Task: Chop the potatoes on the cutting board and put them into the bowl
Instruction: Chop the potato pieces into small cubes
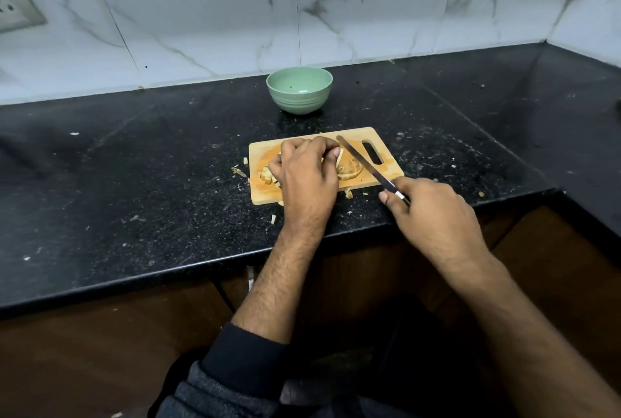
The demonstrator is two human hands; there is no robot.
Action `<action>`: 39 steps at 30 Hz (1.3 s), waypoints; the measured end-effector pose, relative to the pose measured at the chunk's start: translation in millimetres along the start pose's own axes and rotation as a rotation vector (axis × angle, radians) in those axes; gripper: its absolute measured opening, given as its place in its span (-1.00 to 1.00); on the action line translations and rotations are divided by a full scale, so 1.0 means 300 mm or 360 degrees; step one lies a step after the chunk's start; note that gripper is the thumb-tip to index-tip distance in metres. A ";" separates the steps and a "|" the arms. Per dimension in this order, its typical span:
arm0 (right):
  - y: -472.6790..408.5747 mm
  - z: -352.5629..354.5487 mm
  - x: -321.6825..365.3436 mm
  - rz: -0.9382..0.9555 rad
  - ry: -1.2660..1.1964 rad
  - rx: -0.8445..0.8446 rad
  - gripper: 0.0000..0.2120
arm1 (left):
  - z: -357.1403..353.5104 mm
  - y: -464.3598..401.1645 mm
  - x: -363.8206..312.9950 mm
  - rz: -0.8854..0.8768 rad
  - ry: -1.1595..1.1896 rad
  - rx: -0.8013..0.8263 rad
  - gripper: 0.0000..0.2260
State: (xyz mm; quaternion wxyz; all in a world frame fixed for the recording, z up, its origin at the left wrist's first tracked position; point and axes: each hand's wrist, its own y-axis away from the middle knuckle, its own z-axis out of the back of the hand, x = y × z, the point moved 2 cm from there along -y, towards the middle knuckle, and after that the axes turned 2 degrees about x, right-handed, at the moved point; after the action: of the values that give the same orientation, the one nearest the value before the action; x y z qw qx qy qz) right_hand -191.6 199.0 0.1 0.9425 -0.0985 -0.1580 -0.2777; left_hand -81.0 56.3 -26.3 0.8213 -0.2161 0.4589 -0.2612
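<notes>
A wooden cutting board [386, 167] lies on the black counter near its front edge. My left hand [307, 179] is curled over a pale potato piece [340, 159] in the middle of the board and holds it down. Chopped potato cubes [267, 177] lie by its little finger at the board's left. A potato half [349, 170] sits just right of my left hand. My right hand [433, 216] grips a knife [363, 162], whose blade slants across the board beside the potato half. The green bowl [299, 90] stands behind the board; its inside looks empty.
Potato scraps [240, 171] lie on the black counter [134, 182] left of and in front of the board. A marble-tiled wall [302, 14] rises behind the bowl. The counter turns a corner at the right. Brown cabinet fronts [100, 350] are below the edge.
</notes>
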 end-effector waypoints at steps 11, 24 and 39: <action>0.013 0.016 -0.029 -0.0012 -0.0084 0.0009 -0.67 | 0.046 0.058 0.016 -0.0287 -0.0422 0.0655 -0.70; 0.004 0.002 -0.036 -0.0045 -0.0115 0.0037 -0.69 | 0.011 0.027 -0.013 -0.0843 -0.0931 0.0729 -0.83; -0.009 -0.001 -0.060 -0.0106 -0.0127 0.0027 -0.72 | -0.008 0.030 -0.022 -0.1170 -0.0868 0.0999 -0.68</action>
State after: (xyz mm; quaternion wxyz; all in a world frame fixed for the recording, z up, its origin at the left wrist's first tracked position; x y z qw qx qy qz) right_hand -207.4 205.4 -6.1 0.9264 -0.0962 -0.2011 -0.3035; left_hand -83.8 67.2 -28.5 0.7901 -0.1667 0.0242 -0.5894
